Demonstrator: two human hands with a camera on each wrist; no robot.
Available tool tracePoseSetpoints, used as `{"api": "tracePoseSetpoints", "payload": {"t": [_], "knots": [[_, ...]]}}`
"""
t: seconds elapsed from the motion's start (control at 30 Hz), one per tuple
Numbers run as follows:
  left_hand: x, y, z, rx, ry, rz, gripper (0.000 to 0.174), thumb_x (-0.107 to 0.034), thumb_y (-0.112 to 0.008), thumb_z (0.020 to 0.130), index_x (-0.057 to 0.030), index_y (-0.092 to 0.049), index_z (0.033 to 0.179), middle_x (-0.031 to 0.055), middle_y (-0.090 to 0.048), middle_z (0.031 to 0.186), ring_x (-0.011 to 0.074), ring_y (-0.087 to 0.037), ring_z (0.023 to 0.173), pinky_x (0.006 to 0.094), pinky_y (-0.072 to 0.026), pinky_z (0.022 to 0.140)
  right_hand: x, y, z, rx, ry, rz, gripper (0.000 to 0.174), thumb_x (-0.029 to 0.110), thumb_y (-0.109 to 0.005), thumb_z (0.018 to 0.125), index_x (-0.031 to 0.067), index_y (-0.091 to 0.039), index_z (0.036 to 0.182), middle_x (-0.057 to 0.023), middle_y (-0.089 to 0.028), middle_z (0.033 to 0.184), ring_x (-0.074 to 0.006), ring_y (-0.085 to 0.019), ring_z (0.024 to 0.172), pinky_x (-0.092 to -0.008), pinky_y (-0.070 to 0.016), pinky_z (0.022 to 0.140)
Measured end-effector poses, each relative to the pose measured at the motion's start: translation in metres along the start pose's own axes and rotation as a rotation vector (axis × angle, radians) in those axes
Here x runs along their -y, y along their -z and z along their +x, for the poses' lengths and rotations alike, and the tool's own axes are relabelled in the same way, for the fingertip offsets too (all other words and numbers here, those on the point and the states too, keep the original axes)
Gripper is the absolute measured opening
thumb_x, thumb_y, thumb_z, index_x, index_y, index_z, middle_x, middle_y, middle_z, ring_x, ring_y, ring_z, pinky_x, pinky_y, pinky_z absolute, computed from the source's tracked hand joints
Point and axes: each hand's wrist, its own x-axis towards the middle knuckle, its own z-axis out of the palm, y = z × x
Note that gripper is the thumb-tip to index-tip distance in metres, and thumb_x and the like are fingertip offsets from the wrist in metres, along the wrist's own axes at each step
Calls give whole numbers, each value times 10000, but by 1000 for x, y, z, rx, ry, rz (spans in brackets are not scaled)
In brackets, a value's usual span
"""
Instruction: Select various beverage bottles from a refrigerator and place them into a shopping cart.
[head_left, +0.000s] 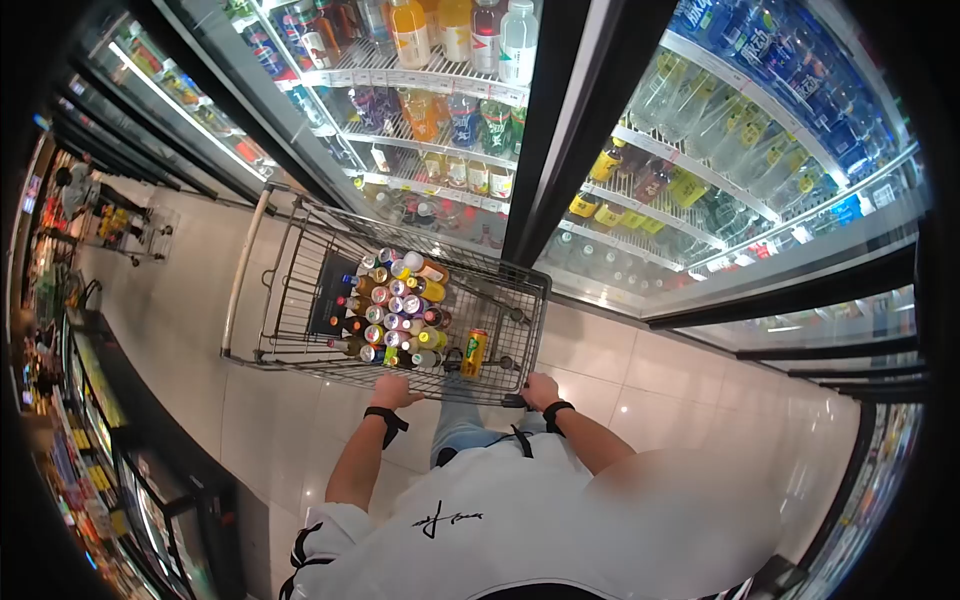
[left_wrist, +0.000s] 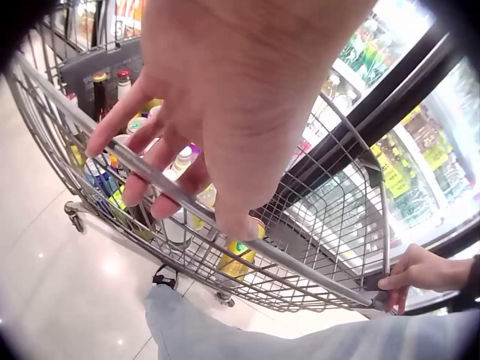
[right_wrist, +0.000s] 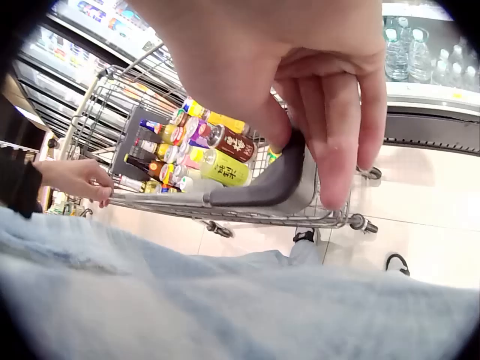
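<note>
A wire shopping cart (head_left: 232,280) stands sideways in front of the person. The left hand (head_left: 397,391) lies over the near side rail, its fingers draped across the rail and its thumb against it in the left wrist view. At the cart's front corner the right hand (head_left: 543,392) grips the dark plastic corner cap (right_wrist: 262,184), thumb on one side and fingers on the other. Inside the basket several bottles and cans (head_left: 397,308) are packed together toward the handle end. A yellow can (head_left: 473,353) is apart from them, close to the near side.
Glass-door drink coolers (head_left: 545,130) with full bottle shelves line the cart's far side. Low display cases (head_left: 205,500) run along the left. Farther down the aisle is another person (head_left: 75,190) by a second cart (head_left: 140,230). The floor is pale tile (head_left: 680,365).
</note>
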Motion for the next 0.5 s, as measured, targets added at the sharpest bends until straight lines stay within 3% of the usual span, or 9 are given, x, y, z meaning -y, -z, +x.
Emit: {"api": "tracePoseSetpoints", "payload": {"t": [0.17, 0.33, 0.5], "knots": [[35, 12, 23, 119, -139, 24, 706, -711, -651, 745, -33, -725, 925, 169, -710, 896, 337, -680, 892, 448, -537, 812, 25, -21, 10, -129, -60, -87, 229, 209, -665, 761, 6, -686, 864, -214, -690, 866, -391, -675, 845, -473, -557, 760], [66, 13, 34, -14, -218, -22, 706, -732, -634, 736, -45, -720, 878, 162, -714, 886, 339, -681, 873, 453, -531, 780, 54, -28, 21, -197, -112, -90, 248, 250, -672, 782, 7, -687, 832, -221, -687, 849, -377, -678, 818, -474, -556, 752], [82, 18, 49, -6, -270, 20, 713, -749, -613, 737, -57, -725, 867, 165, -713, 858, 334, -684, 857, 447, -529, 742, 65, -36, 36, -245, -151, -33, 270, 275, -681, 800, 9, -681, 847, -213, -683, 864, -381, -672, 834, -475, -551, 759]]}}
